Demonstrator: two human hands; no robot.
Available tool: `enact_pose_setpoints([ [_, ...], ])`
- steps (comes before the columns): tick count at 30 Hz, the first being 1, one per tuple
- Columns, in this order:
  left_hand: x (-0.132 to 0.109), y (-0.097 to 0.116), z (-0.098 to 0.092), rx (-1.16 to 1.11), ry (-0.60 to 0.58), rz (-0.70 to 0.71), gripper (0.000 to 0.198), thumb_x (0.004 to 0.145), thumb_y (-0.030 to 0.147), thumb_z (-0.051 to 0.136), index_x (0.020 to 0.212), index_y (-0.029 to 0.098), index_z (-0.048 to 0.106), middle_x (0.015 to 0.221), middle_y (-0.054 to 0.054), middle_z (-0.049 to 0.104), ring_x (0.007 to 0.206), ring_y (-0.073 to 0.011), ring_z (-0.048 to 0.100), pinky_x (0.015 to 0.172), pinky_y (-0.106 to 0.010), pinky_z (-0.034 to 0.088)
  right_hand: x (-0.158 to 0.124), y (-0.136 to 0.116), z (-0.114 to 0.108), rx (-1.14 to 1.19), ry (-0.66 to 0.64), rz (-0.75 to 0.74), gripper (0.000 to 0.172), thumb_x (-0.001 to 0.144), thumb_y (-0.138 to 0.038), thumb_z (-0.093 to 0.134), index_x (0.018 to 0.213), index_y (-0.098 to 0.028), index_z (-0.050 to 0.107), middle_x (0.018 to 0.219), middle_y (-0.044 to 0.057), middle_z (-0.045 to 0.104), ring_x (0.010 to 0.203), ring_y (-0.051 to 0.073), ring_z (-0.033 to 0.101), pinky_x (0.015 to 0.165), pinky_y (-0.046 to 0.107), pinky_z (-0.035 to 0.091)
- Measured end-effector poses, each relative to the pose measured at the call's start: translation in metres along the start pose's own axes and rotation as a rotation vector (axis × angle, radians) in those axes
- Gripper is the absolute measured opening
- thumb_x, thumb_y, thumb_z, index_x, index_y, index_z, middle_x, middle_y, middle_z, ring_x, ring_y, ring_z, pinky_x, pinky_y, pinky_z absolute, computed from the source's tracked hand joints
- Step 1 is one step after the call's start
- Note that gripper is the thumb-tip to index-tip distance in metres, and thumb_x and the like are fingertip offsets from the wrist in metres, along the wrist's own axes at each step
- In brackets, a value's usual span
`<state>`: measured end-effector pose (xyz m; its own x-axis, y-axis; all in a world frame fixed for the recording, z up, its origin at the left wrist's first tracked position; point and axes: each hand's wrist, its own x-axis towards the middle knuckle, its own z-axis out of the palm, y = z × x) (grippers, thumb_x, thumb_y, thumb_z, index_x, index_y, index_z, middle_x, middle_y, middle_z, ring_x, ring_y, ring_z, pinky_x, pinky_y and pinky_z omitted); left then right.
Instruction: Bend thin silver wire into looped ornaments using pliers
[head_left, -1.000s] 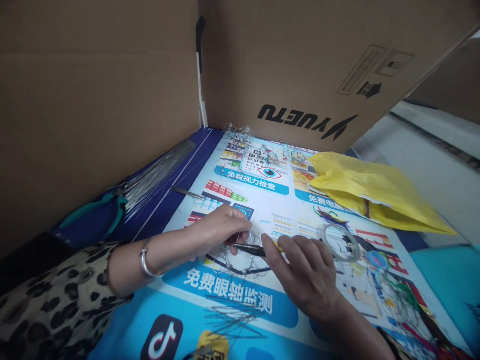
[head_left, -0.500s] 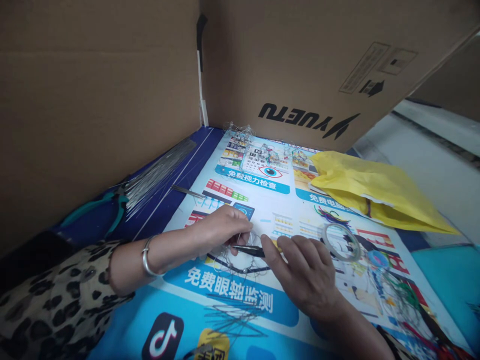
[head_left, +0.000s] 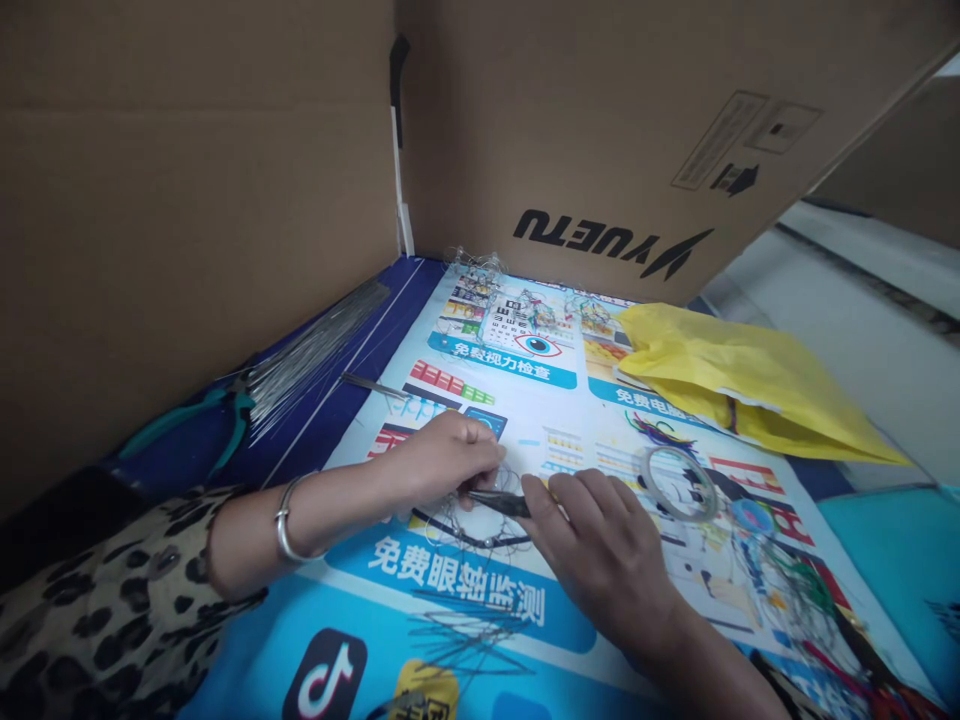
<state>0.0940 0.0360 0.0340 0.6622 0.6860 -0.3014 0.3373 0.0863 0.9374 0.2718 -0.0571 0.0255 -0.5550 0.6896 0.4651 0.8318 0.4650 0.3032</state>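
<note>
In the middle of the table, my left hand (head_left: 459,455) is closed, its fingers pinching a piece of thin wirework (head_left: 489,541) with small beads along a dark curved band. My right hand (head_left: 600,545) wraps around a pair of pliers (head_left: 501,502), whose dark jaws point left. The jaw tips reach the wire right beside my left fingertips; whether they grip it I cannot tell. My fingers hide part of the wirework. Several straight dark wires (head_left: 472,630) lie loose on the printed sheet nearer to me.
Cardboard walls (head_left: 202,180) stand at the left and back. A bundle of wires (head_left: 315,350) and teal-handled pliers (head_left: 238,425) lie at left. On the right are a tape roll (head_left: 679,484), a yellow bag (head_left: 765,375) and tangled coloured threads (head_left: 806,600). More wirework (head_left: 476,268) sits at the back.
The pliers have turned slightly in my right hand, which has shifted a little left. My left hand keeps its pinch in nearly the same place.
</note>
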Motion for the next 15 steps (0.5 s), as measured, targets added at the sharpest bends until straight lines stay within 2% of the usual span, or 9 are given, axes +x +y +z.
enact_pose_setpoints([
  [3, -0.004, 0.005, -0.002, 0.220, 0.063, 0.107, 0.031, 0.082, 0.033, 0.042, 0.057, 0.016, 0.049, 0.053, 0.002, 0.050, 0.049, -0.0084, 0.049, 0.048, -0.019, 0.037, 0.000, -0.004, 0.001, 0.071, -0.061, 0.070, 0.016, 0.087, -0.026, 0.051, 0.095, -0.015, 0.060, 0.073, 0.005, 0.059, 0.069, 0.017, 0.049, 0.062, 0.030, 0.036],
  [6, -0.010, 0.010, -0.002, 0.539, 0.114, 0.262, 0.032, 0.085, 0.028, 0.040, 0.056, 0.016, 0.046, 0.053, 0.003, 0.047, 0.053, -0.0089, 0.044, 0.051, -0.021, 0.032, 0.000, -0.007, 0.000, 0.181, -0.146, 0.152, 0.016, 0.087, -0.030, 0.051, 0.085, -0.017, 0.060, 0.069, 0.003, 0.058, 0.064, 0.016, 0.051, 0.057, 0.028, 0.034],
  [10, -0.015, 0.013, -0.002, 0.836, 0.070, 0.491, 0.029, 0.088, 0.024, 0.038, 0.061, 0.016, 0.047, 0.060, 0.001, 0.050, 0.057, -0.0107, 0.042, 0.055, -0.024, 0.028, -0.001, -0.007, -0.005, 0.361, -0.286, 0.264, 0.023, 0.089, -0.035, 0.047, 0.077, -0.019, 0.059, 0.066, 0.002, 0.059, 0.061, 0.015, 0.055, 0.052, 0.026, 0.032],
  [15, -0.018, 0.012, -0.002, 0.952, 0.001, 0.666, 0.030, 0.090, 0.022, 0.036, 0.065, 0.016, 0.051, 0.061, 0.000, 0.053, 0.058, -0.0124, 0.044, 0.056, -0.027, 0.029, 0.001, -0.001, -0.008, 0.530, -0.466, 0.331, 0.028, 0.089, -0.039, 0.045, 0.075, -0.020, 0.060, 0.067, 0.001, 0.063, 0.059, 0.014, 0.057, 0.052, 0.024, 0.032],
])
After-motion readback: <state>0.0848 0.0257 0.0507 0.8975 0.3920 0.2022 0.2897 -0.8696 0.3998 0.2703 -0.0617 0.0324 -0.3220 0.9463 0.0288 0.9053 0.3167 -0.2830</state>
